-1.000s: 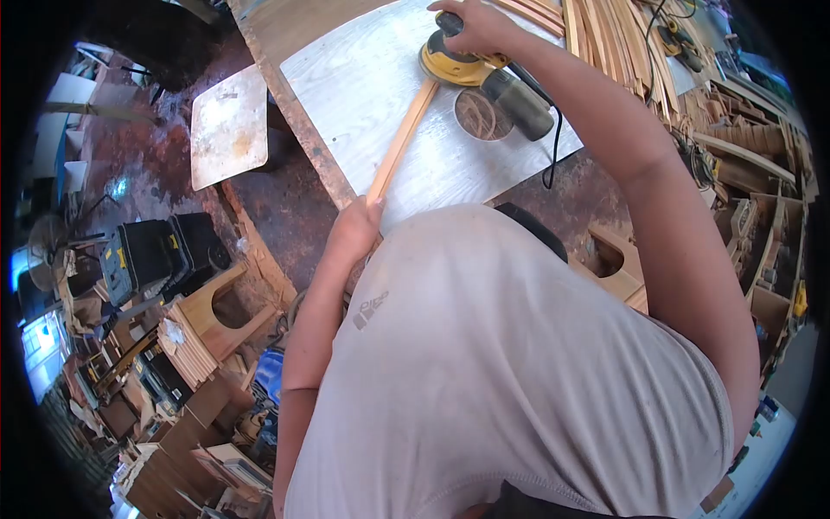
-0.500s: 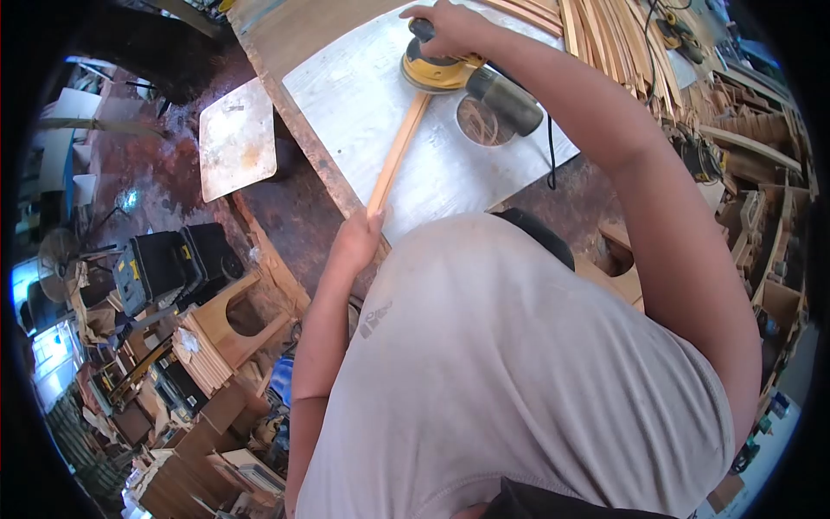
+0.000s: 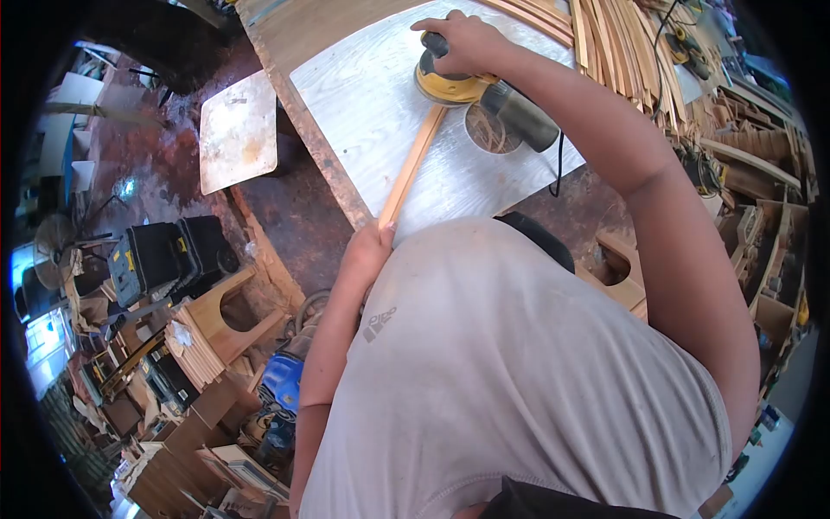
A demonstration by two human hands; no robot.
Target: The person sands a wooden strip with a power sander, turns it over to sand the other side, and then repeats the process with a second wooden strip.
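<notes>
My right hand [image 3: 471, 43] is wrapped over the top of a yellow and black orbital sander [image 3: 450, 85], whose dark dust canister [image 3: 523, 119] sticks out to the right. The sander's disc rests on the far part of a narrow wooden strip [image 3: 411, 169] and hides that end. At the near end my left hand [image 3: 370, 246] is closed around the strip, close to the board's edge and my shirt. Under the strip lies a pale grey-white board [image 3: 346, 108] with a round hole [image 3: 491, 130] beside the sander.
Many thin wooden strips [image 3: 627, 56] lie at the upper right, with another power tool [image 3: 689, 52] beyond. A black cord [image 3: 559, 169] hangs from the board's right side. A small square table [image 3: 239, 134], black toolboxes [image 3: 169, 255] and a blue machine [image 3: 281, 381] stand at left.
The sander, strip and both hands appear slightly lower and further right, along with the board, as the view shifts. Both hands keep their holds.
</notes>
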